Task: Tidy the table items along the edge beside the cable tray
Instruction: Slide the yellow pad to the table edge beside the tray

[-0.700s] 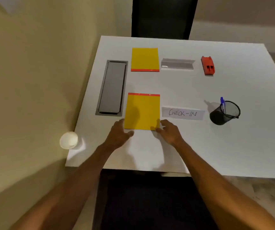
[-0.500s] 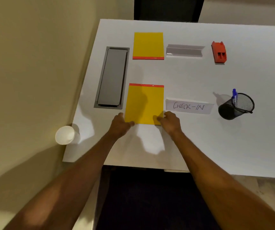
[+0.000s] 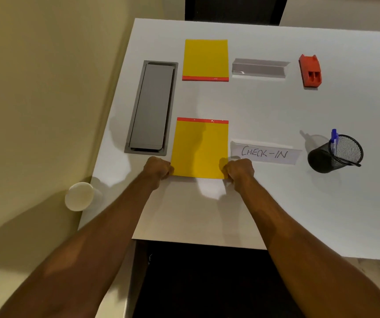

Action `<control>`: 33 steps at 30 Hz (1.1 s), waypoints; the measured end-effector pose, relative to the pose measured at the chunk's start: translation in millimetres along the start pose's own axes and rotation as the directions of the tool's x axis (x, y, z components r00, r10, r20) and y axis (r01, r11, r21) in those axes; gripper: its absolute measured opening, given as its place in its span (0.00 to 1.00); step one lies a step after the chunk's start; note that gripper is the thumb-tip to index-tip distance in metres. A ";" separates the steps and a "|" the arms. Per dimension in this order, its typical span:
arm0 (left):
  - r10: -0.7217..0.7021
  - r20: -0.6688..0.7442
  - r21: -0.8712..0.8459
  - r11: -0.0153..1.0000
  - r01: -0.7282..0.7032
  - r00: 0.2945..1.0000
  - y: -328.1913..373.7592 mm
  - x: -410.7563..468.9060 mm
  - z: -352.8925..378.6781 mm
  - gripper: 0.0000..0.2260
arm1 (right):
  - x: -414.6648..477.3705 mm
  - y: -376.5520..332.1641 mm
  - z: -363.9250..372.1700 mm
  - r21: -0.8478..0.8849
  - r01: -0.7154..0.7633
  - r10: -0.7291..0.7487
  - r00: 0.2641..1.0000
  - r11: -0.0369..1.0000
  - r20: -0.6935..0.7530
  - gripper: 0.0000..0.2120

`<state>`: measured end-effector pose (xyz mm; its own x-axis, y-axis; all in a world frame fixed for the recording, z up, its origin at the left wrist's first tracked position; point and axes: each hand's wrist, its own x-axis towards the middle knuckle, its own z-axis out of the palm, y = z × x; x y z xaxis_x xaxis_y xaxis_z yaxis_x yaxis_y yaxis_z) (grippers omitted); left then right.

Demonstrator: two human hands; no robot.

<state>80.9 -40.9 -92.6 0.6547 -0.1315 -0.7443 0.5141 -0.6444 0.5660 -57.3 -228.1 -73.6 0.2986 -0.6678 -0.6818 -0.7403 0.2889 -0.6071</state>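
A yellow pad with a red strip on its far edge [image 3: 200,148] lies flat on the white table [image 3: 276,106], right beside the grey cable tray [image 3: 152,109]. My left hand [image 3: 158,168] is curled at its near left corner and my right hand [image 3: 239,169] at its near right corner, both pinching the near edge. A second yellow pad [image 3: 205,58] lies farther back, its red strip toward me. A white "CHECK-IN" name card [image 3: 265,153] lies just right of the near pad.
A clear empty card holder [image 3: 260,68] and a red stapler-like block [image 3: 310,72] sit at the back. A black mesh cup with a blue pen [image 3: 335,153] stands at the right. A white paper cup [image 3: 79,196] sits off the table's left corner. Wall at left.
Both hands have gone from spread fingers near the pad's near edge to curled fists gripping its two near corners. The pad stays beside the tray.
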 end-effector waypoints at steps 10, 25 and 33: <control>0.125 -0.058 0.004 0.992 -0.125 0.991 18.8 -35.4 -47.7 0.08 | -20.7 -5.7 12.3 0.241 0.024 -0.045 0.995 0.970 0.085 0.10; 0.161 -0.367 0.439 0.898 0.019 0.916 13.0 0.2 -147.6 0.13 | -36.6 -52.9 148.2 0.178 0.131 -0.165 0.967 0.975 0.193 0.14; 0.151 -0.302 0.463 0.886 0.006 0.941 6.2 9.9 -154.9 0.11 | -31.9 -51.9 180.9 0.067 0.151 -0.159 0.975 0.986 0.153 0.17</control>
<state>176.5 70.5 -41.6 0.8611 0.0065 -0.5083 0.2035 -0.9207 0.3329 80.6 -97.7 -94.2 0.5016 -0.5920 -0.6308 -0.6446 0.2306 -0.7289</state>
